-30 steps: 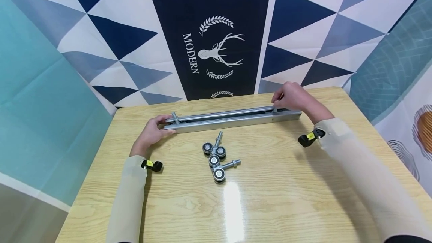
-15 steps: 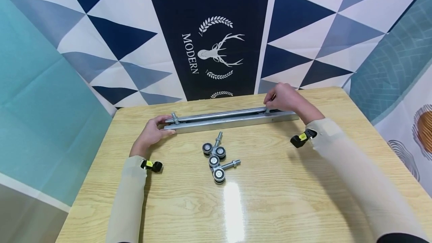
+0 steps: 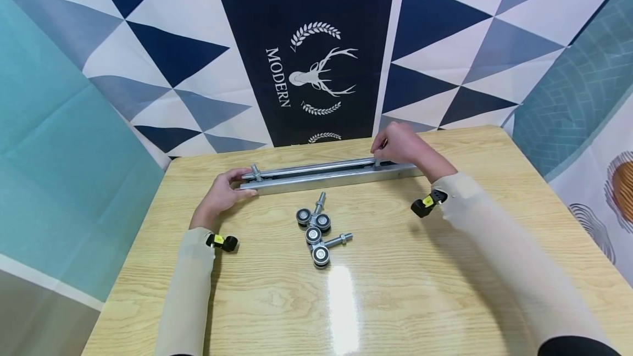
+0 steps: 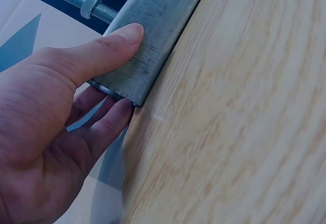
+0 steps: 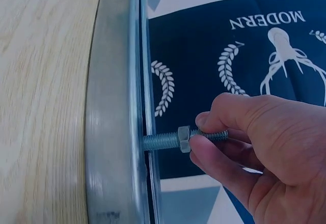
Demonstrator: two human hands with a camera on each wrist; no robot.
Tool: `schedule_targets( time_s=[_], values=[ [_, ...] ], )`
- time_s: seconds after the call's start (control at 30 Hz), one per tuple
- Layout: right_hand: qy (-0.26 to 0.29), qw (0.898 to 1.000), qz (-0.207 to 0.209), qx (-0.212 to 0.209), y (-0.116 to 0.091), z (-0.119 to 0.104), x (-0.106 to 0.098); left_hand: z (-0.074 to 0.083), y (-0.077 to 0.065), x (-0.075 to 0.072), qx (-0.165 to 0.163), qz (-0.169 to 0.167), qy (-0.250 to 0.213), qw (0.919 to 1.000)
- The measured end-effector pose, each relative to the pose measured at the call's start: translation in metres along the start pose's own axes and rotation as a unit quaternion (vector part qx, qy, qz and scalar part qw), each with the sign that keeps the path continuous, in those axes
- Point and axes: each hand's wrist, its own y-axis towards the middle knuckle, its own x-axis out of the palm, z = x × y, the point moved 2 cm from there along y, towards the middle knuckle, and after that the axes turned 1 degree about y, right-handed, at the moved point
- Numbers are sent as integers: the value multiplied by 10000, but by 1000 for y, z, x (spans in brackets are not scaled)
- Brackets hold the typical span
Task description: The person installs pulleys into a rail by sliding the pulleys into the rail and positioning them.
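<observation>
A slotted metal track [image 3: 316,176] lies across the far part of the wooden table. My left hand [image 3: 222,194] grips its left end, thumb on the near wall and fingers round the far side and end. Beside that thumb a threaded bolt with a nut [image 4: 91,5] sticks up out of the slot. Toward the right end, my right hand [image 3: 401,143] pinches a second bolt [image 5: 163,141] by its threaded tip, just past the nut. This bolt stands in the slot too; whatever carries it inside the track is hidden.
Two roller trolleys lie on the table [image 3: 237,301] in front of the track: one upper trolley [image 3: 314,218] and one lower trolley [image 3: 321,246], each with black-rimmed wheels and a bolt. A patterned cloth [image 3: 316,43] hangs directly behind the table.
My right hand has moved left along the track, and the pinched bolt has travelled along the slot with it. The left hand and the two loose trolleys have stayed in place.
</observation>
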Motion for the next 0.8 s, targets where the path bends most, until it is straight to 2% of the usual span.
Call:
schedule_targets(
  time_s=[0.5,0.8],
  values=[
    [9,9997,-162,-206,15,-32,19,1,-1,0,49,-21,13,10000],
    [-83,9995,-43,-289,20,-50,28,2,-2,0,-76,-29,-85,9999]
  ],
)
